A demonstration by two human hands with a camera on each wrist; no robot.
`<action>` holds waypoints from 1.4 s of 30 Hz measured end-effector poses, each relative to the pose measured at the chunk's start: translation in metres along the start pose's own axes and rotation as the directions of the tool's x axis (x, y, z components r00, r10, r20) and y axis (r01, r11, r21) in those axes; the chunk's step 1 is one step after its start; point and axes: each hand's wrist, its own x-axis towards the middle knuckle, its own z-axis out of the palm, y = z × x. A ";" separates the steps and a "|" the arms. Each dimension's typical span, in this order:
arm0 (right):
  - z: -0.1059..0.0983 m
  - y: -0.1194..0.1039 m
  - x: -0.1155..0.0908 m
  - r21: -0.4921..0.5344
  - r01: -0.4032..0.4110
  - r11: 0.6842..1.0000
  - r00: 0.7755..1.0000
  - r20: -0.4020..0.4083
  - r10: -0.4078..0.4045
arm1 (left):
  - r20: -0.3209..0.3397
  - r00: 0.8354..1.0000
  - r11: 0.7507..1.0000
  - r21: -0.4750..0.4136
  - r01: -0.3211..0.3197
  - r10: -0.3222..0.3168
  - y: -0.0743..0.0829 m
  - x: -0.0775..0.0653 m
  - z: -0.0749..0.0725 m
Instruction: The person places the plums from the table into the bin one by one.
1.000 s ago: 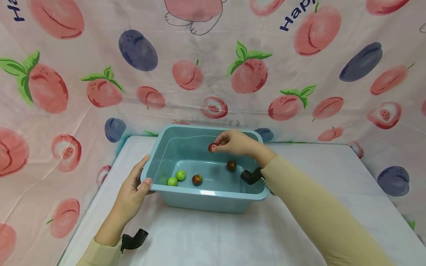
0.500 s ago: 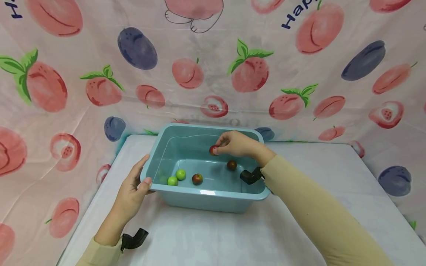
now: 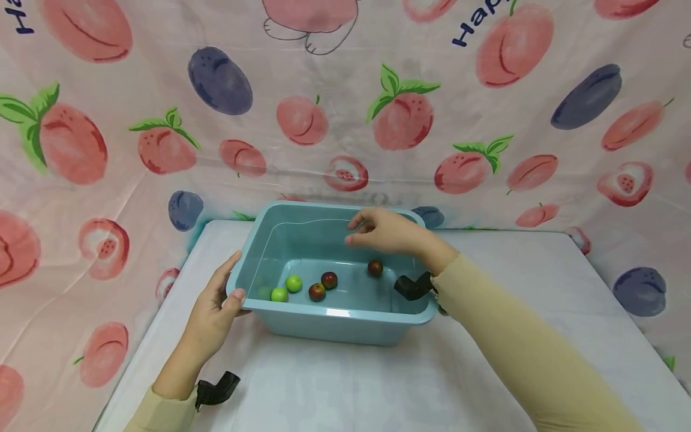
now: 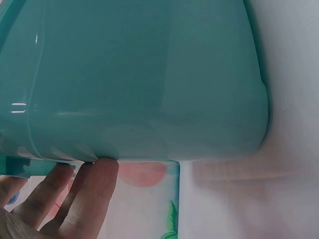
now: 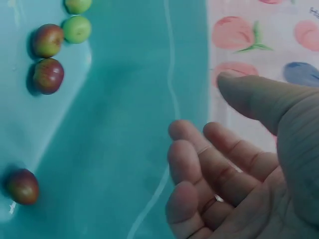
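Note:
My left hand (image 3: 210, 312) grips the left end of a light blue plastic basin (image 3: 345, 317), thumb on the rim and fingers against the outer wall. In the left wrist view its fingertips (image 4: 105, 167) press on that wall. Over the basin's right half hovers my right hand (image 3: 385, 231), holding nothing, its thumb apart from the loosely bent fingers. Below it, on the basin floor, lies a red-brown jujube (image 3: 375, 268). Two more red-brown ones, a darker jujube (image 3: 329, 279) and a mottled jujube (image 3: 317, 292), lie close together near two green jujubes (image 3: 294, 283) at the left.
The basin stands on a white-covered table (image 3: 518, 288). Behind it hangs a fruit-print cloth (image 3: 345, 120). Black wrist mounts stick out at the left cuff (image 3: 218, 389) and the right cuff (image 3: 412, 287).
My right hand has let go of the red jujube it pinched; that jujube now lies on the basin floor beside the mottled one. The left hand keeps its grip on the basin.

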 end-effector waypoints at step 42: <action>0.002 0.184 -0.143 0.392 -0.151 0.907 0.832 -0.445 0.331 | 0.016 1.000 1.000 0.001 0.002 -0.003 -0.001 0.000 -0.001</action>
